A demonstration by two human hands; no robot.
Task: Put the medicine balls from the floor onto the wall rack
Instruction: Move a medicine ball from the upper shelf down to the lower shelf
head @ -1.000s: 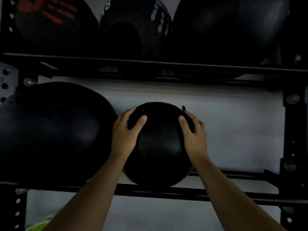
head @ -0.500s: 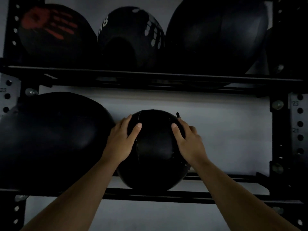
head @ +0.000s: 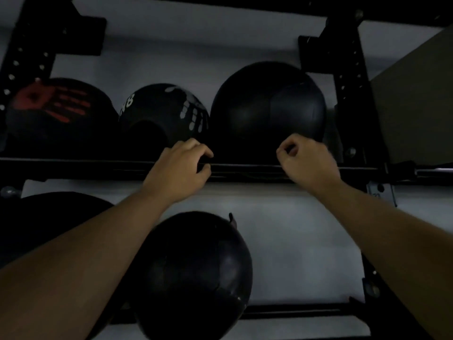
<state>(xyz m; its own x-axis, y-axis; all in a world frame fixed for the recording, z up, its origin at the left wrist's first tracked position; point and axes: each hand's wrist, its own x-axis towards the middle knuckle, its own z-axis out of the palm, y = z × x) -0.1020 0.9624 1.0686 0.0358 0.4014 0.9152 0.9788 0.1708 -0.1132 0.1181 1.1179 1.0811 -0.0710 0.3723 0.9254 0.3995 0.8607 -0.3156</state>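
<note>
A small black medicine ball [head: 193, 273] is seated on the lower rack rail [head: 294, 312] at lower centre, both hands' [head: 181, 168] [head: 306, 163] fingers loosely curled and empty at mid-frame; another ball is judged to be fetched next

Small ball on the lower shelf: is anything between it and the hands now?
Nothing solid. The small ball sits on the lower shelf, and both hands, left and right, are up at the upper shelf rail, empty. The left forearm crosses in front of the ball in this view.
</note>
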